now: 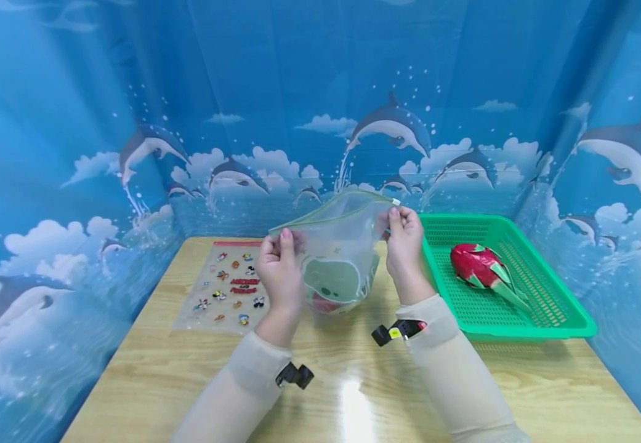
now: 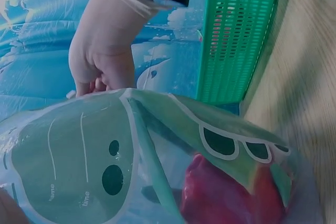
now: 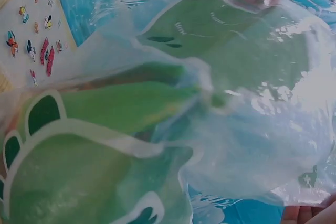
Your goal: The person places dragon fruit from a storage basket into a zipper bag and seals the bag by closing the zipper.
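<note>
A translucent zip bag [image 1: 338,237] with a green printed face hangs upright over the table between both hands. My left hand [image 1: 282,274] pinches its rim at the left corner, thumb on top. At the right corner, beside the white slider [image 1: 396,202], my right hand [image 1: 404,249] pinches the rim. The bag's mouth is parted. Low inside lies a red, rounded item [image 2: 226,195], seen through the plastic in the left wrist view. A long green part [image 3: 126,103] shows in the right wrist view; the bag's print partly covers it.
On the right stands a green perforated basket [image 1: 520,333] with a toy dragon fruit [image 1: 474,266] in it. A flat clear bag printed with cartoon figures [image 1: 217,307] lies on the left of the wooden table [image 1: 148,381]. A blue dolphin curtain [image 1: 298,92] encloses the table.
</note>
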Demonstrator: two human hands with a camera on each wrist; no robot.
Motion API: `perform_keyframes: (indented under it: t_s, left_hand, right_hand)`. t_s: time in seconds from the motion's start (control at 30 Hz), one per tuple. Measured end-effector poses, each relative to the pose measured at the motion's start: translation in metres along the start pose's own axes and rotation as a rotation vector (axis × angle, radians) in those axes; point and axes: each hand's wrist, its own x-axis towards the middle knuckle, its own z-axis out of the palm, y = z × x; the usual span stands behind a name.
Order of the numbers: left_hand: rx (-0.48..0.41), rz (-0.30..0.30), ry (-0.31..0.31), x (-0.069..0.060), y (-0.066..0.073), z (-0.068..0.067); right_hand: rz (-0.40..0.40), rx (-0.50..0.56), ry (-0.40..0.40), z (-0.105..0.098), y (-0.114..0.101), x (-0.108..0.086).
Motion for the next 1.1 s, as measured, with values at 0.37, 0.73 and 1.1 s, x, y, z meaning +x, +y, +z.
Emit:
perform_keyframes:
  t_s: [0.37, 0.73, 1.1]
  left_hand:
    - [0.005, 0.039, 0.055, 0.017, -0.001, -0.006]
    - [0.095, 0.080, 0.068, 0.034, -0.009, -0.017]
    - [0.125, 0.080, -0.008, 0.044, -0.018, -0.027]
  right_hand:
    - [-0.063, 0.026, 0.006, 0.001, -0.011, -0.002]
    - [-0.145, 0.019, 0.017, 0.000, -0.011, 0.000]
    - [-0.168, 0.006, 0.022, -0.001, -0.017, 0.000]
